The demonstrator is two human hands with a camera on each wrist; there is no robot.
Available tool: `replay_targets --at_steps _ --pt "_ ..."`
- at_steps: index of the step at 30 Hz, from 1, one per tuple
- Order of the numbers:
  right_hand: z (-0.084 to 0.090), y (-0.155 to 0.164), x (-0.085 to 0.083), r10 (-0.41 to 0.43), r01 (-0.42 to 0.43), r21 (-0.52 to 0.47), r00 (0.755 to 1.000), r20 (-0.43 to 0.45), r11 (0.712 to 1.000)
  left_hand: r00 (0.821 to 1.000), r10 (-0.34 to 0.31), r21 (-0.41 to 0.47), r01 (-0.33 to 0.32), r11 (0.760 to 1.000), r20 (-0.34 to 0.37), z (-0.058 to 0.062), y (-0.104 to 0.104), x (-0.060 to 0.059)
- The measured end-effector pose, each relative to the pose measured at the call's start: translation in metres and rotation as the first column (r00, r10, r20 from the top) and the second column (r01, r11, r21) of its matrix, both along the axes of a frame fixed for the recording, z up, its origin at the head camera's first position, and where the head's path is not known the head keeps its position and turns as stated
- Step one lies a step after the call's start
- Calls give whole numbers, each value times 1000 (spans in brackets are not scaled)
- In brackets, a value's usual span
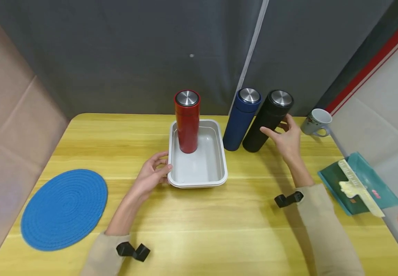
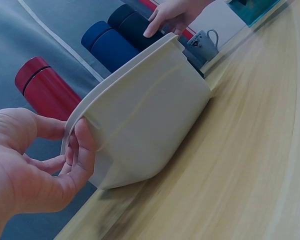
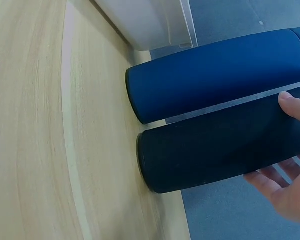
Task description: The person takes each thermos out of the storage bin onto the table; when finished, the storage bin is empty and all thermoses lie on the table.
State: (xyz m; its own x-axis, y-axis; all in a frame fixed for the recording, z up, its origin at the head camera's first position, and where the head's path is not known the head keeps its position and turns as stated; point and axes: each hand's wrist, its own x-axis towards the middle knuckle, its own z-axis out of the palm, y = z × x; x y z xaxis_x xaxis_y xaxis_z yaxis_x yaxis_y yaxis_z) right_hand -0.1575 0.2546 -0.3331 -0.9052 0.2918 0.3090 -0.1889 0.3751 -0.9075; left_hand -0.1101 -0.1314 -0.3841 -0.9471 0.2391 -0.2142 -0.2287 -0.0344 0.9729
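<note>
A red thermos flask (image 1: 187,126) stands upright inside a deep white rectangular tray (image 1: 199,172), near its far left part. My left hand (image 1: 154,171) pinches the tray's left rim; in the left wrist view the thumb and fingers (image 2: 82,145) meet at the edge. To the right of the tray are a dark blue thermos flask (image 1: 239,122) and a black thermos flask (image 1: 266,124), side by side on the table. With my right hand (image 1: 286,140) I hold the black flask at its upper part, thumb on the near side and fingers partly hidden behind it.
A round blue woven placemat (image 1: 64,209) lies at the left of the yellow wooden table (image 1: 192,230). At the far right are a patterned mug (image 1: 316,120) and a green pouch (image 1: 368,184) with a pale clip on it. A dark grey curtain (image 1: 133,57) hangs behind the table.
</note>
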Motion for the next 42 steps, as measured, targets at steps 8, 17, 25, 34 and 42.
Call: replay_targets --at_steps 8,17,25,34,42 --pt "16 -11 11 22 -22 4 1000 2 1000 1000 -2 20 2 1000 7 -1 2 0" --pt "15 -10 10 8 -8 13 1000 17 1000 1000 0 20 0 1000 7 -1 1 1" --pt "15 -10 12 38 -39 25 998 41 999 1000 -5 22 5 1000 3 -1 1 2" --pt "10 -8 9 48 -48 -23 999 20 999 1000 -5 24 5 1000 -3 -2 2 1" --pt "-1 -7 6 11 -10 -103 1000 13 995 1000 -6 6 6 1000 -11 -2 2 1"
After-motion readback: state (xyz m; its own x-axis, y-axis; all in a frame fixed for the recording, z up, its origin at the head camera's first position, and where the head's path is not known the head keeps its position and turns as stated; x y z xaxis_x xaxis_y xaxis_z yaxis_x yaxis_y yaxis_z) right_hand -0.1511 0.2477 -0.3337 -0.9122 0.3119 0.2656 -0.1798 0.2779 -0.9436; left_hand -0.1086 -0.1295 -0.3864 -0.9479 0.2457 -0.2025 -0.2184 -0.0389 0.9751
